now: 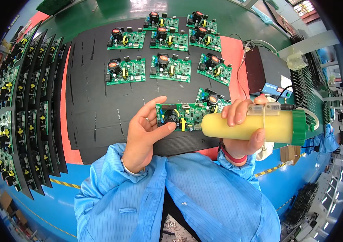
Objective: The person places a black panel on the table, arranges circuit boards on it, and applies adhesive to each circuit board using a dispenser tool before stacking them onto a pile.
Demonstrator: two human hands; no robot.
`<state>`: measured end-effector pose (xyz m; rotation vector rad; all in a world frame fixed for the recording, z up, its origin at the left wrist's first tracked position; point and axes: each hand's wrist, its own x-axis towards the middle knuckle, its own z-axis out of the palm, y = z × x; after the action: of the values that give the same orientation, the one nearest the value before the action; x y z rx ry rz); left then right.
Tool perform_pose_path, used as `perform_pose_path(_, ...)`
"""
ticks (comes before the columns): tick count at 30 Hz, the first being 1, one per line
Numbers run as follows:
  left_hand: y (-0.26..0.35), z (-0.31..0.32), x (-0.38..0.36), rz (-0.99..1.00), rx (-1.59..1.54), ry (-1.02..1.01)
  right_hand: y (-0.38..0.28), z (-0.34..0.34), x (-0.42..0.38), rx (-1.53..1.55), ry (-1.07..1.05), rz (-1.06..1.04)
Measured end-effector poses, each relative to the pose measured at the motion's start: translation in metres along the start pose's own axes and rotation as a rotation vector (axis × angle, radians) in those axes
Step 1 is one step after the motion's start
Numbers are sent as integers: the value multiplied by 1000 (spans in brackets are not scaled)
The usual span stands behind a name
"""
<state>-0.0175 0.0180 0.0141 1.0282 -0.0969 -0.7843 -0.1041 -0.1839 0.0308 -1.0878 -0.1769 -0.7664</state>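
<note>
Now | left hand (145, 131) grips flat green circuit board (180, 116) | right hand (242, 129) clasps smooth yellow cylindrical syringe (248, 127)

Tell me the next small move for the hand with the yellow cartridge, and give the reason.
Probably ease the yellow cartridge in the right hand a touch leftward, since its tip sits at the edge of the circuit board that the left hand holds above the black mat.

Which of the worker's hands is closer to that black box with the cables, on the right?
The right hand, gripping the yellow tube, sits just below the black box. The left hand holds a circuit board farther away, toward the left.
</note>
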Motion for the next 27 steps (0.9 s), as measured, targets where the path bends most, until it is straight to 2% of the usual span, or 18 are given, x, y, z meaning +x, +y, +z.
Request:
perform_pose_path(22, -1, -2, 1, -52, -52, 37, -7, -8, -4, -152, 39, -59)
perform_pose_path(27, -6, -10, -1, -16, -88, 81, -10, -7, -7, -28, 74, -78)
